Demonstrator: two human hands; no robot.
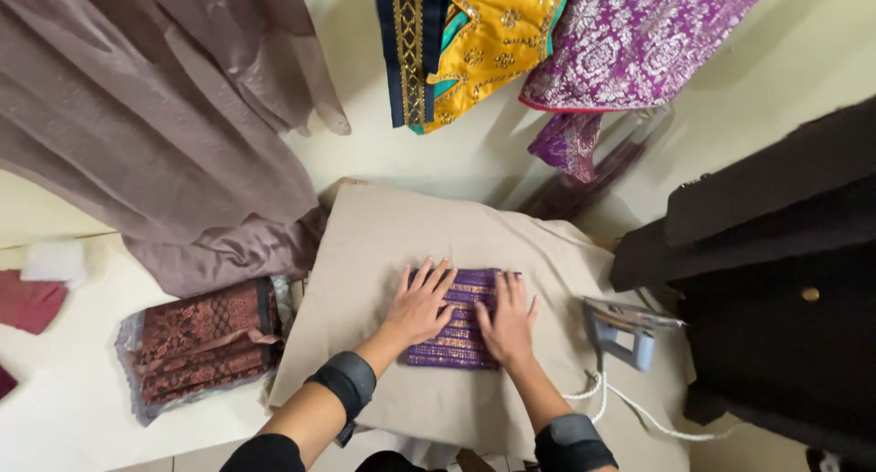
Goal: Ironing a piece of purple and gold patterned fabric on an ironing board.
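A small folded purple cloth with gold stripes (461,340) lies on a beige padded pressing board (392,244). My left hand (420,303) rests flat on the cloth's left half, fingers spread. My right hand (508,321) lies flat on its right half, fingers apart. Both wrists wear black bands. Neither hand grips anything; the palms press down on the fabric.
A grey-blue iron (625,331) with a white cord stands right of the cloth. A folded maroon patterned fabric in clear wrap (201,344) lies at the left. Mauve drapery (137,134), yellow and purple garments (630,34) hang above. Dark clothing (785,271) fills the right.
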